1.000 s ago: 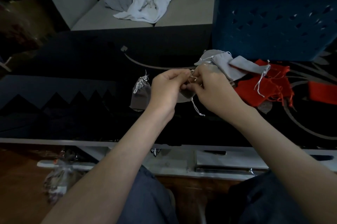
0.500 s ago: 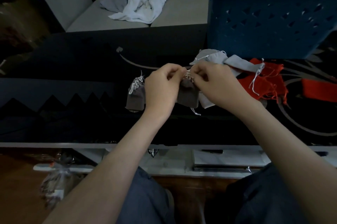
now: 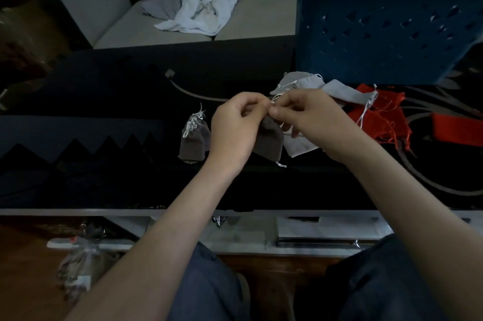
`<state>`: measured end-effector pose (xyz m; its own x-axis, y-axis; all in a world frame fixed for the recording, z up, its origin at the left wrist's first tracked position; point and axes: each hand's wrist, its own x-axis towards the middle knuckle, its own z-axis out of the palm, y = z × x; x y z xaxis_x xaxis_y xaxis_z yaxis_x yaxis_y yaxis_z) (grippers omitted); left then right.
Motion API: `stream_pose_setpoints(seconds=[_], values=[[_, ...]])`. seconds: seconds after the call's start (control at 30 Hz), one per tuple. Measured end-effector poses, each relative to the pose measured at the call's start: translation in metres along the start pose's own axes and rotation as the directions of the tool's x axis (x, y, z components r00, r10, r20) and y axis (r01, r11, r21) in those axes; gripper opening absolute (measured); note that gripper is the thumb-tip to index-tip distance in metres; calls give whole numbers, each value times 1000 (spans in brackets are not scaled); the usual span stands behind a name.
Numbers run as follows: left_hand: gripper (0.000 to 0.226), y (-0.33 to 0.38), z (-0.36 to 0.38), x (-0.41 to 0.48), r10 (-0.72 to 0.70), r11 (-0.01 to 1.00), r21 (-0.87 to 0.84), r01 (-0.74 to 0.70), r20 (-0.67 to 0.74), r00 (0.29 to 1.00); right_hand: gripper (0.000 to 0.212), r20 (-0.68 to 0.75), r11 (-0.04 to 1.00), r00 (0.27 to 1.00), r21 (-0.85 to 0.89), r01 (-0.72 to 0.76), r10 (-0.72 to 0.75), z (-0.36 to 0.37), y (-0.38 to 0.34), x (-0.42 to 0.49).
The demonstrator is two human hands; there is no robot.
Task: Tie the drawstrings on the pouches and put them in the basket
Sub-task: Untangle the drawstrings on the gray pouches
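Left hand point(image 3: 236, 127): pinching white drawstring point(image 3: 274, 98) at brown pouch point(image 3: 269, 141) mouth.
Right hand point(image 3: 307, 118): pinching same drawstring.
Tied pouch point(image 3: 194, 140): lying mid-tabletop.
Basket point(image 3: 386, 20): far right corner.

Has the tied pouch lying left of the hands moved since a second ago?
No. The tied pouch keeps its place relative to the blue basket.

Both hands meet at frame centre, knuckles up, fingertips almost touching. The left hand point(image 3: 235, 127) has curled fingers, thumb and forefinger pinching the thin white drawstring point(image 3: 275, 98) at the hand's right edge. The right hand point(image 3: 311, 122) pinches the same cord, thumb pointing left, other fingers curled under. The bare left forearm point(image 3: 167, 229) rises from lower left and the bare right forearm point(image 3: 407, 203) from the lower right corner, forming a V. Legs in dark trousers point(image 3: 209, 286) run along the bottom edge.
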<state>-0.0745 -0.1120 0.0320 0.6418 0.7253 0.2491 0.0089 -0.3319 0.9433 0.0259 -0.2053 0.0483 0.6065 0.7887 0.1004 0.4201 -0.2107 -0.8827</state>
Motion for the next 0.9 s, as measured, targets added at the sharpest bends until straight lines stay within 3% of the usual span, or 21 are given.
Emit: stream_pose_setpoints(seconds=[0.13,0.2,0.27,0.43,0.63,0.8,0.9], values=[[9,0,-1,1,-54,996,-66,54,15,998,9,-54,976,991,-187,110,-122,2,1,0],[10,1,-2,2,-127,972,-196,133,41,991,10,-70,947,976,-264,181,-206,2,1,-1],[13,2,-3,4,-206,919,-326,222,82,975,11,-80,923,960,-304,234,-270,1,2,1],[15,4,-7,5,-278,855,-388,344,216,936,10,-69,886,939,-360,292,-337,-1,3,2],[15,1,-8,5,-192,887,-368,278,253,948,10,9,967,987,-201,157,-159,-5,2,5],[19,3,-14,6,-85,987,-113,117,252,964,12,41,992,997,-102,75,-72,-5,7,5],[14,7,-16,5,-57,992,-90,83,260,964,15,52,999,998,-33,42,-40,-6,7,3]])
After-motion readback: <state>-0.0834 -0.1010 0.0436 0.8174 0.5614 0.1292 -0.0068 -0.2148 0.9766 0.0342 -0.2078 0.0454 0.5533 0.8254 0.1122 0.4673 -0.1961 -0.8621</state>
